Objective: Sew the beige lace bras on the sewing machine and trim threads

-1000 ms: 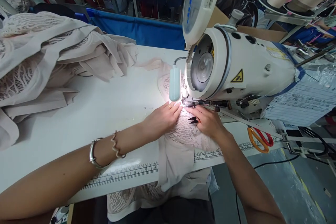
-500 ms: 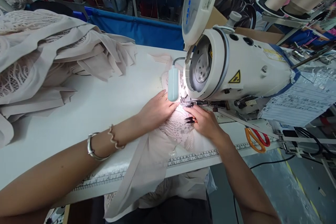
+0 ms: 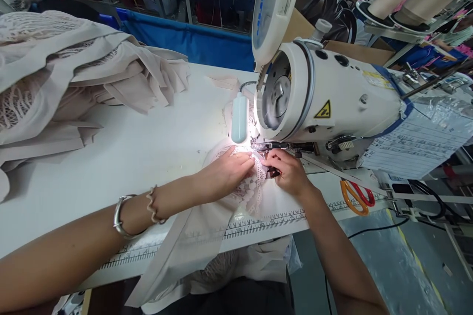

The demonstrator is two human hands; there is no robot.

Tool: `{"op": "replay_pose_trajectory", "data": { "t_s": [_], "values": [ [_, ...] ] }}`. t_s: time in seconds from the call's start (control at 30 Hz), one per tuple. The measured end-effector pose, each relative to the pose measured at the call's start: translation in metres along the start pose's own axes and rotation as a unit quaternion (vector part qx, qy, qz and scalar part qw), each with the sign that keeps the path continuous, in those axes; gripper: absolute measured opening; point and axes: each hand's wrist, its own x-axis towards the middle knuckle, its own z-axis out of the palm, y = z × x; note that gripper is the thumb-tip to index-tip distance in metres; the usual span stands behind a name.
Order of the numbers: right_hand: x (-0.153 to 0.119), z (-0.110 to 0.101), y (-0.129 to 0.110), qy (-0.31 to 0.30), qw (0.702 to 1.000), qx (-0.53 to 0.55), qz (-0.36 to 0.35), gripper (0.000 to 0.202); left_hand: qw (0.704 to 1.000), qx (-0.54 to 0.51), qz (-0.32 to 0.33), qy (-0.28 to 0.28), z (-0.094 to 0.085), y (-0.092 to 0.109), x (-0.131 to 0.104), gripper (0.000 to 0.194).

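Head view: the lace [image 3: 248, 188] lies between the 2 hands, its far part running up to the brightly lit foot [image 3: 256, 147] just ahead of their fingertips. The left hand [image 3: 225, 173] rests on it, fingers extended and pressing, not clasped. The right hand [image 3: 289, 172] is curled around a dark tool [image 3: 273, 173], fingertips at the lace's scalloped edge; whether they pinch that edge too, I cannot tell.

The worst risk, I judge, is a caught finger, since the fingertips sit near the foot and glare hides the needle. A slack right grip might let the tool snag the openwork. Uneven pressure from the 2 hands could pucker the edge.

Nearer the body than the left hand, plain cloth [image 3: 185, 243] hangs over the edge of the table [image 3: 158, 147]; its weight, or a brushing forearm, might drag the lace askew. Just ahead of the left hand, the lamp [image 3: 240, 119] could be knocked by a raised knuckle. Right of the right hand, an orange handle [image 3: 344, 196] and a red handle [image 3: 370, 198] lie where a swinging forearm might tip them off.
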Motion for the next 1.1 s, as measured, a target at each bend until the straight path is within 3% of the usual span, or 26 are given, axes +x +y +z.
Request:
{"op": "replay_pose_trajectory", "data": {
  "t_s": [0.2,0.33,0.47,0.7,0.87,1.0,1.1],
  "values": [
    [0.007,-0.003,-0.006,0.015,0.996,-0.006,-0.082,0.034,0.999,-0.019,0.035,0.005,0.001,-0.018,0.003,0.033],
    [0.008,-0.002,-0.007,0.033,0.995,0.013,-0.090,0.024,0.999,-0.034,0.024,-0.009,-0.002,-0.033,0.004,0.037],
    [0.007,0.000,-0.007,0.028,0.996,0.000,-0.085,0.030,0.999,-0.041,-0.001,-0.016,-0.005,-0.039,0.004,0.039],
    [0.005,0.004,-0.006,0.002,0.997,-0.048,-0.056,0.036,0.999,0.042,-0.011,0.008,-0.006,-0.033,0.005,0.030],
    [0.006,0.004,-0.009,0.006,0.996,-0.070,-0.058,0.043,0.997,0.046,0.061,-0.013,-0.009,-0.028,0.004,0.024],
    [0.008,0.003,-0.010,0.008,0.996,-0.062,-0.069,0.044,0.996,0.071,0.048,-0.011,-0.007,-0.027,0.002,0.034],
    [0.009,0.003,-0.011,0.017,0.996,-0.053,-0.072,0.037,0.992,0.116,0.040,-0.002,-0.005,-0.025,0.002,0.027]
  ]
}}
